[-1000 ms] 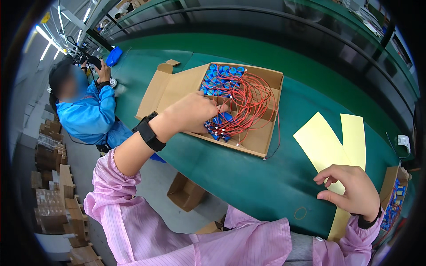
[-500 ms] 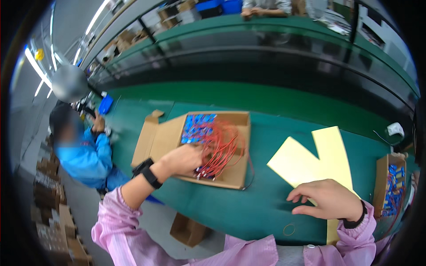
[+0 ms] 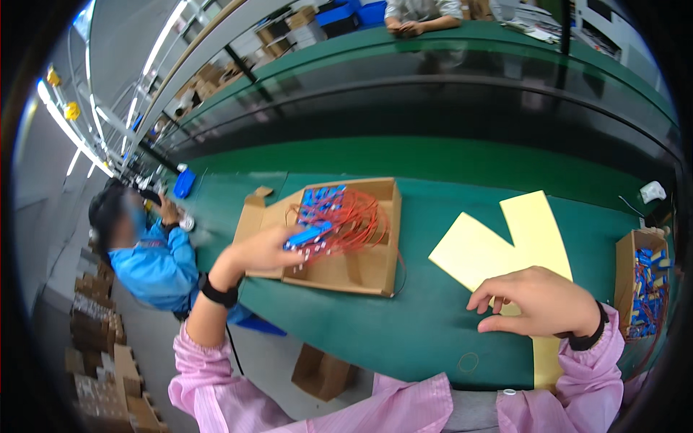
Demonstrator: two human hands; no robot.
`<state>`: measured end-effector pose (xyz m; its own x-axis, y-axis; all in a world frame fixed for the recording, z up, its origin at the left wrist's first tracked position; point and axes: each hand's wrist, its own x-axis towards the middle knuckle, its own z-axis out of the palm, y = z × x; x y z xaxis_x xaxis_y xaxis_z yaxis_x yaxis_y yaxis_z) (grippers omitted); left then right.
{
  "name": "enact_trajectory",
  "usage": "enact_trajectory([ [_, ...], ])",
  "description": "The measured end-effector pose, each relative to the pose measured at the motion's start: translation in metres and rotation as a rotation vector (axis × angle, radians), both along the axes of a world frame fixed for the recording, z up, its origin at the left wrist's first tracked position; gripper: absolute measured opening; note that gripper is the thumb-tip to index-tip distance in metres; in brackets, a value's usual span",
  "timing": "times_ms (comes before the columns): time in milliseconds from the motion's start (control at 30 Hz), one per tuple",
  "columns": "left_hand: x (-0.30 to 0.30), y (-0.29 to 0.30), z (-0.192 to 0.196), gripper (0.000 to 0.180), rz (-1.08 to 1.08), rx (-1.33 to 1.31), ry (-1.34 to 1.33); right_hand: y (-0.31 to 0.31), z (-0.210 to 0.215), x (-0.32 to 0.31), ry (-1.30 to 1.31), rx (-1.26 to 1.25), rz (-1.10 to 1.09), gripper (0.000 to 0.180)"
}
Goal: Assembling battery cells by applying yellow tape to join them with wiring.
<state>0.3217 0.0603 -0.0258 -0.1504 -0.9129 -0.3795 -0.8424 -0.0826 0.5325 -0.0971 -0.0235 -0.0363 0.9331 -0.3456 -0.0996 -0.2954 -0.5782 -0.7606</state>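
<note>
My left hand [image 3: 261,250] is closed on a blue wired pack [image 3: 312,234], at the left side of an open cardboard box [image 3: 377,278]. In the box lie several similar blue pieces [image 3: 315,193] with a tangle of red wires [image 3: 359,220] ending in small white connectors. My right hand [image 3: 541,303] hovers over yellow paper sheets [image 3: 538,231], palm down, fingers loosely curved and apart. It holds nothing.
At the right edge stands another cardboard box [image 3: 626,289] of blue and yellow pieces. A rubber band [image 3: 468,362] lies on the green table [image 3: 419,328]. One person in blue [image 3: 155,260] sits at the left; another person's hands [image 3: 406,29] rest on the far bench.
My left hand has drawn back left from the wires, and a blue wired pack now shows in its fingers. The right hand stays over the yellow sheets. The view has shifted slightly.
</note>
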Motion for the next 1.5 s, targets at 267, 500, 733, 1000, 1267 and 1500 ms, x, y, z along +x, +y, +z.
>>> enact_trajectory([
  [267,-0.028,0.007,0.076,0.035,0.166,0.032,-0.094,-0.015,-0.004,0.028,-0.058,0.318,0.096,0.025],
  [500,-0.064,0.006,0.037,0.039,0.309,0.117,0.253,-0.010,-0.029,0.105,-0.166,0.816,-0.096,0.034],
  [733,-0.082,0.000,0.000,0.028,0.356,0.288,0.439,-0.019,-0.053,0.149,-0.326,0.109,-0.315,0.021],
  [1000,-0.064,0.016,-0.017,0.024,0.319,0.316,0.594,-0.037,-0.073,0.183,-0.344,-0.162,-0.352,0.019],
  [1267,-0.034,0.031,-0.017,0.037,0.513,0.208,0.375,-0.031,-0.069,0.210,-0.294,-0.560,-0.277,0.034],
  [1500,-0.018,0.044,0.002,0.034,0.452,-0.074,-0.015,-0.015,-0.077,0.228,-0.413,-0.685,-0.233,0.031],
])
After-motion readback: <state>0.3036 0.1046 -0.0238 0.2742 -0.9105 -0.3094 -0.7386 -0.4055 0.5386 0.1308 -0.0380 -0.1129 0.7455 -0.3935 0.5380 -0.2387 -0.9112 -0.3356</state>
